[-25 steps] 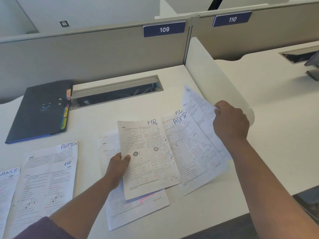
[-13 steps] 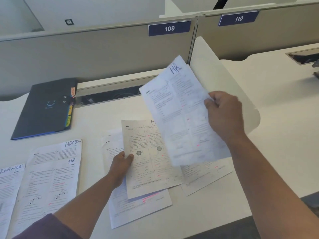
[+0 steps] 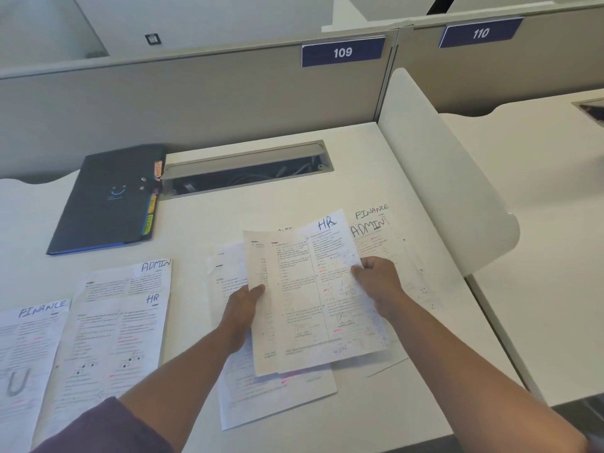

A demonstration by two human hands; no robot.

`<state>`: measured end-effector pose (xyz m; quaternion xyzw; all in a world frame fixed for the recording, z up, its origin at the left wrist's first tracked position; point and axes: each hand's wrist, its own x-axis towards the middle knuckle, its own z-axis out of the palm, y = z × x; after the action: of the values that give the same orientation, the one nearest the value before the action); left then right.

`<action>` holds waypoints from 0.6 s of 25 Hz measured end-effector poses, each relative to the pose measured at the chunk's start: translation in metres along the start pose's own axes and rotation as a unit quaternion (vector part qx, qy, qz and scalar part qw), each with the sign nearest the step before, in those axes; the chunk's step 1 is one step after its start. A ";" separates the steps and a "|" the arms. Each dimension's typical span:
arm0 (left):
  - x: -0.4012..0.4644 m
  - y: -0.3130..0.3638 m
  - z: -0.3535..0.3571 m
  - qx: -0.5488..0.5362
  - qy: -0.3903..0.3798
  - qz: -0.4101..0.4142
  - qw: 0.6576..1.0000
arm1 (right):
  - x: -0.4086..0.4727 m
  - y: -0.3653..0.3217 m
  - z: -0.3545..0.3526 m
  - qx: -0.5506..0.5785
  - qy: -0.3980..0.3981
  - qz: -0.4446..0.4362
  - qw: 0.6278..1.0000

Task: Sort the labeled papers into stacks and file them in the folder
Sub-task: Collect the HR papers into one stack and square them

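Two printed sheets marked HR (image 3: 307, 299) lie together at the middle of the desk. My left hand (image 3: 243, 305) grips their left edge and my right hand (image 3: 376, 281) pinches the right edge of the upper one. Under them lies another sheet (image 3: 277, 397) with its label hidden. To the right, sheets marked ADMIN (image 3: 367, 227) and FINANCE (image 3: 372, 211) stick out. On the left lie an ADMIN sheet (image 3: 143, 276), an HR sheet (image 3: 108, 348) and a FINANCE sheet (image 3: 26, 348). A dark folder (image 3: 108, 197) with coloured tabs lies shut at the back left.
An open cable tray (image 3: 245, 171) is sunk into the desk behind the papers. A white curved divider (image 3: 441, 178) bounds the desk on the right, and a grey partition (image 3: 196, 99) with the sign 109 bounds the back. The desk's front edge is near my arms.
My right hand lifted an HR sheet off the right-hand pile, carried it left and down, and laid it on the HR sheet in my left hand. The ADMIN and FINANCE labels now show.
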<state>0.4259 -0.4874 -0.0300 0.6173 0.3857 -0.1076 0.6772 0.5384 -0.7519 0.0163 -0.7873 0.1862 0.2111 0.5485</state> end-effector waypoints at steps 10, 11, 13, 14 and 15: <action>0.000 -0.003 0.000 0.026 0.010 0.018 0.999 | -0.007 0.002 0.028 -0.005 -0.073 -0.008 0.997; -0.001 -0.002 0.000 0.027 0.010 0.018 0.999 | -0.008 0.002 0.027 -0.006 -0.079 -0.020 0.997; -0.002 0.000 0.000 0.022 0.009 0.013 1.000 | -0.010 0.001 0.026 -0.034 -0.072 -0.043 0.996; -0.003 0.002 0.000 0.014 0.009 0.008 1.000 | -0.011 0.000 0.025 -0.058 -0.066 -0.055 0.995; -0.003 0.003 0.000 0.002 0.009 0.001 1.000 | -0.012 -0.001 0.023 -0.078 -0.064 -0.064 0.993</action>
<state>0.4255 -0.4879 -0.0255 0.6198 0.3911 -0.1026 0.6726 0.5262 -0.7286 0.0164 -0.8228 0.0832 0.2394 0.5086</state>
